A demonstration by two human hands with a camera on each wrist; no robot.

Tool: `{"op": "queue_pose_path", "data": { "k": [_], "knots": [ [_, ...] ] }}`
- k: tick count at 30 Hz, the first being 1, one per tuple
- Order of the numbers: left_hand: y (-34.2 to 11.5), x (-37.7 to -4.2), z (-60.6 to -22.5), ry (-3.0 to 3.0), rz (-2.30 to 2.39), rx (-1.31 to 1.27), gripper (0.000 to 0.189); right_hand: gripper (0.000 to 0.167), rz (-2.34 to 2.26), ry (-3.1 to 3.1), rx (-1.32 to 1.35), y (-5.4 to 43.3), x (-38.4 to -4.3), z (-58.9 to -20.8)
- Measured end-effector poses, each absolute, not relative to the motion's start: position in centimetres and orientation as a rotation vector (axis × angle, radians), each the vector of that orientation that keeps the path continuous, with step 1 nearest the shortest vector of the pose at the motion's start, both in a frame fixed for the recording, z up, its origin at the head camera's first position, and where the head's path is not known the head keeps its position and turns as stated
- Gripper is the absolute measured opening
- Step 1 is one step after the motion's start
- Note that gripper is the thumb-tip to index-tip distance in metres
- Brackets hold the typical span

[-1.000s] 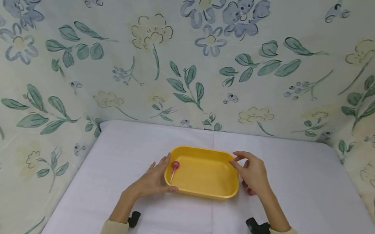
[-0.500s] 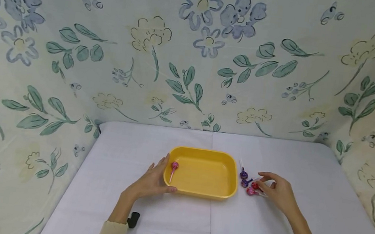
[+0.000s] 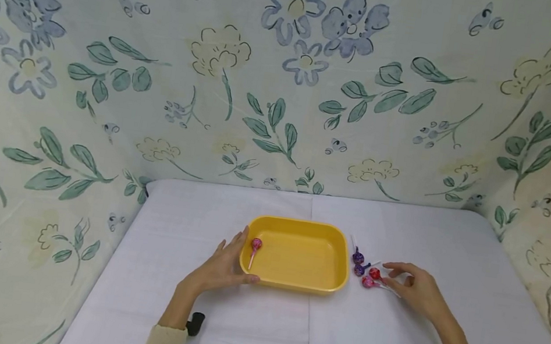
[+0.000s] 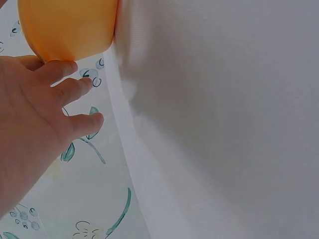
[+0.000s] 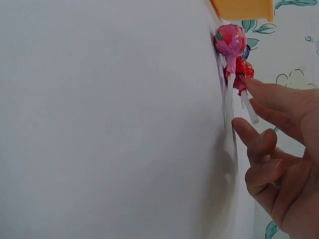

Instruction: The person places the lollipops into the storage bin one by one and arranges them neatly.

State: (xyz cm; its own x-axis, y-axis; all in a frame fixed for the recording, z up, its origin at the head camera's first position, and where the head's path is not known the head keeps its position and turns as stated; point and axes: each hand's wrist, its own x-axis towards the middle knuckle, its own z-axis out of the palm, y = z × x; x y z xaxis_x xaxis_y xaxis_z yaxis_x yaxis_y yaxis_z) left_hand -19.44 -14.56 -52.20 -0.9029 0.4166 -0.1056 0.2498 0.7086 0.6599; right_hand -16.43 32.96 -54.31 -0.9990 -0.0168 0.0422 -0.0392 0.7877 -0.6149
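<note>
Now, the right hand [image 3: 414, 287] is holding a parted grip by the round red lollipop [image 3: 374, 273], right of the yellow plastic tray [image 3: 303, 258] the straight-fingered left hand [image 3: 222, 264] is touching; avoiding the neighbouring pink lollipop [image 3: 368, 282] should help.

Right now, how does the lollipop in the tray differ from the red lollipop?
The pink lollipop lies alone inside the tray; the red lollipop is outside, clustered with other lollipops. The right hand is by the red one, not the pink. Both have round heads and sticks.
</note>
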Motion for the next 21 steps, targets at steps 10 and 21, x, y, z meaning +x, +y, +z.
{"op": "queue_pose_path", "data": {
  "k": [10,21],
  "knots": [
    [-14.8,-19.4,-52.3,2.662,0.989,0.523,0.125,0.029,1.043,-2.998,0.160,32.7,-16.8,-53.7],
    [-14.9,-19.6,-52.4,2.655,1.027,0.575,0.121,0.032,1.093,-3.050,0.141,32.1,-17.6,-53.8]
  ]
}}
